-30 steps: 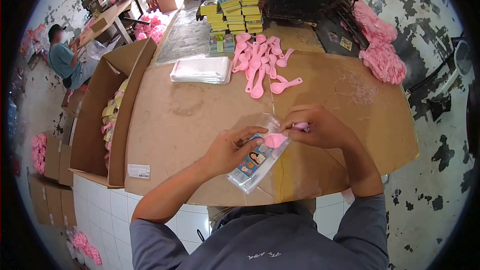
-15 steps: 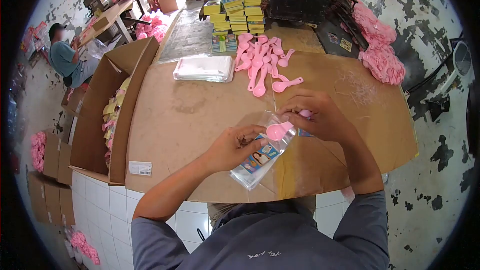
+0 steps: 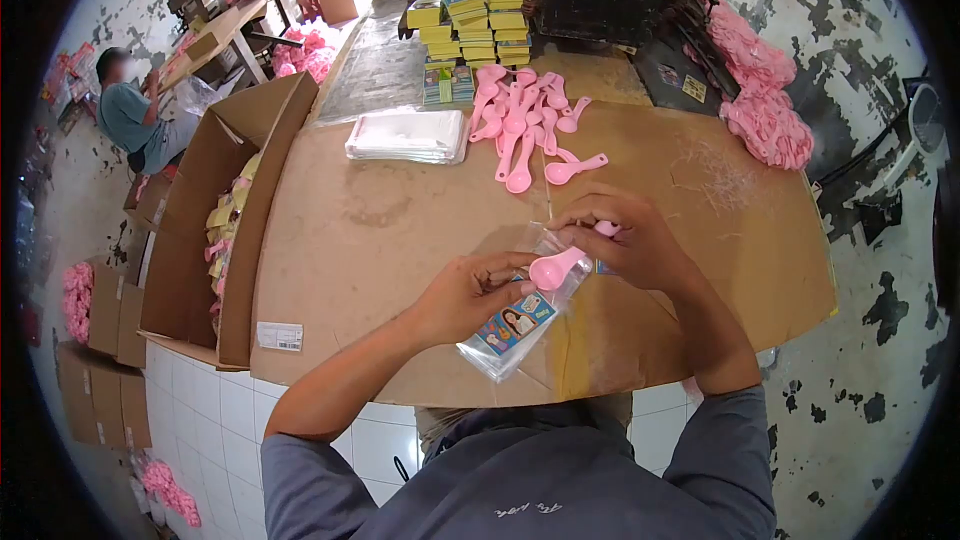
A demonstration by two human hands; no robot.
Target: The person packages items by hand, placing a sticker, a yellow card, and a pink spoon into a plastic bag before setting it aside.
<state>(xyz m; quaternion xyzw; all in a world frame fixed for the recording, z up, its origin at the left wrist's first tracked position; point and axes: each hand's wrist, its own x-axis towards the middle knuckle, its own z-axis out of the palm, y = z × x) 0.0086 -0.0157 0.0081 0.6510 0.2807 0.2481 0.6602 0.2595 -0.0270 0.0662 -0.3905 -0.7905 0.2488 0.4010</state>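
My left hand (image 3: 470,295) pinches the edge of a clear plastic bag (image 3: 500,364) at the middle of the table. A colourful printed card (image 3: 517,324) lies in the lower part of that bag. Just above the card is a pink spoon (image 3: 552,270), its bowl beside my left fingertips. The fingers of my right hand (image 3: 610,230) close on the spoon's handle end, and another pink piece shows between them. A bit of a second blue card peeks out beneath my right hand.
Beyond my hands lie a pile of pink spoons (image 3: 520,125), a stack of clear bags (image 3: 406,136) and stacked cards (image 3: 474,20). An open cardboard box (image 3: 262,210) flanks the table (image 3: 350,310) at left. A person (image 3: 140,115) sits far left.
The spoon's bowl has moved slightly down and left toward my left fingertips, and its handle has come with it. More of the card's picture shows below my left thumb.
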